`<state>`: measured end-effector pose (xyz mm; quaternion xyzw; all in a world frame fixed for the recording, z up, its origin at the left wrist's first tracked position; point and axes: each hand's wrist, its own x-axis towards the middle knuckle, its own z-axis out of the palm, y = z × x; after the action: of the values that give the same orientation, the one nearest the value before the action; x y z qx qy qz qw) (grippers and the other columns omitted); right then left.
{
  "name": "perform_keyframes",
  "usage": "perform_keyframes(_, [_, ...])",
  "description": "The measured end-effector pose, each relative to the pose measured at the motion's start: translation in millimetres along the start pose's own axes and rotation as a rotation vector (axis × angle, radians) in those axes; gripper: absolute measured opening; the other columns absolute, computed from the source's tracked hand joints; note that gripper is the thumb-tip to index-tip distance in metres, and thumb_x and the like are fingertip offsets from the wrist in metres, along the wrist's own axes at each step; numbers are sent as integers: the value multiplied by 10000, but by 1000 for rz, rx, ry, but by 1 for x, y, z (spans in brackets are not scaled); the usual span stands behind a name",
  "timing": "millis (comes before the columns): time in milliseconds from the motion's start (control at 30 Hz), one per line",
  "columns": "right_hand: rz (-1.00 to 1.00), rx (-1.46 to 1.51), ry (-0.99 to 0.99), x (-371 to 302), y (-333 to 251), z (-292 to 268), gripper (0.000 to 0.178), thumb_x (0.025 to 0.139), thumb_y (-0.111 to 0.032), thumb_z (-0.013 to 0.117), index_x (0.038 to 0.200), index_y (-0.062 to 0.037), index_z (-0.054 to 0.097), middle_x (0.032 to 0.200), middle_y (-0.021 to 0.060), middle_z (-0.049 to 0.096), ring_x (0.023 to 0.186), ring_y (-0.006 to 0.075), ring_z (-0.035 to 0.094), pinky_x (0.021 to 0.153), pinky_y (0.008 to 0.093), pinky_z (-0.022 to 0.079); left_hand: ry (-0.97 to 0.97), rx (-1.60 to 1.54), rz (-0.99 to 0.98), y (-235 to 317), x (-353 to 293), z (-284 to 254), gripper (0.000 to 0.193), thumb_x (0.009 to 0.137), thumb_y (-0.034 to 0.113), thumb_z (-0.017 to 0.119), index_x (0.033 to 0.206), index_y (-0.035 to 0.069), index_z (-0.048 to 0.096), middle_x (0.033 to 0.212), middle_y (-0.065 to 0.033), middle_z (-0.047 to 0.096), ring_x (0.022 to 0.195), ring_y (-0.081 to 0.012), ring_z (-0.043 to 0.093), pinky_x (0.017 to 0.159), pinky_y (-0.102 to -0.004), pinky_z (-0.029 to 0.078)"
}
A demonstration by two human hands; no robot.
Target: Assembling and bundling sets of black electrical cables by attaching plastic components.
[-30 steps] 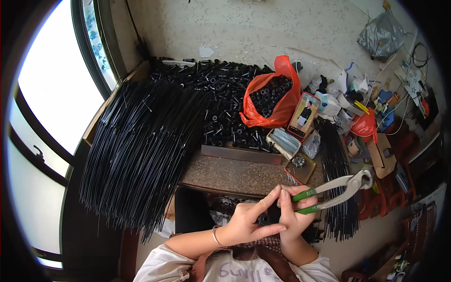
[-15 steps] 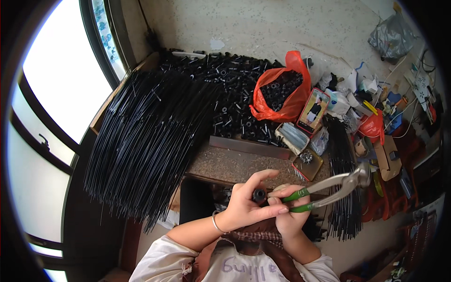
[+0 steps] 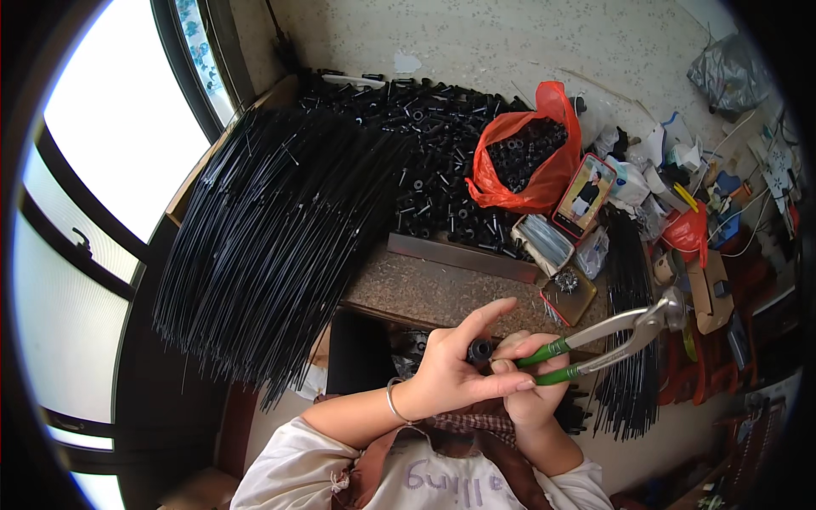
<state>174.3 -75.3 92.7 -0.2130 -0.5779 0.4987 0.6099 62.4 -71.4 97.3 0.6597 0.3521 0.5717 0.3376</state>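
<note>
My left hand [image 3: 449, 367] is closed around a short black hollow plastic part [image 3: 478, 349], its round end facing up, while the index finger stretches out above it. Touching it from the right, my right hand [image 3: 535, 401] grips the green handles of a pair of end-cutting pincers [image 3: 649, 321]. The pincers' metal head points to the upper right, away from the black part. The thumbs and fingers of both hands meet close together, so whatever sits between the fingertips is hidden.
A wooden bench [image 3: 442, 293] bears a thick bundle of black rods [image 3: 263, 246] at left and a heap of black parts [image 3: 442, 170] behind a metal strip [image 3: 459, 257]. Further right are a red plastic bag [image 3: 489, 183], a phone [image 3: 584, 195], a box of thin pins [image 3: 544, 242] and another rod bundle [image 3: 625, 391].
The bench and its items have shifted slightly in the picture as the head view turned. My hands keep the same hold on the black part and the pincers.
</note>
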Motion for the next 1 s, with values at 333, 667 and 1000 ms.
perform_keyframes(333, [-166, -446, 65, -9, 8, -11, 162, 712, -57, 523, 803, 2, 403, 711, 76, 490, 669, 143, 474, 620, 258, 391, 108, -50, -7, -8, -3, 12, 558, 653, 231, 599, 1105, 3, 365, 575, -57, 496, 496, -95, 459, 497, -190, 376])
perform_keyframes(667, [229, 181, 216, -1, -1, 14, 206, 661, 2, 538, 799, -52, 396, 661, 41, 465, 579, 107, 469, 545, 208, 396, 48, -12, -20, -1, -5, -4, 693, 558, 305, 684, 1095, -15, 384, 468, -8, 405, 424, -46, 371, 416, -170, 317])
perform_keyframes(1000, [223, 226, 228, -6, -3, 14, 207, 660, 17, 549, 792, -39, 400, 675, 57, 485, 592, 111, 481, 569, 214, 405, 37, 9, -17, -1, -10, -3, 757, 534, 358, 688, 1110, -14, 366, 482, -6, 398, 432, -55, 373, 417, -172, 312])
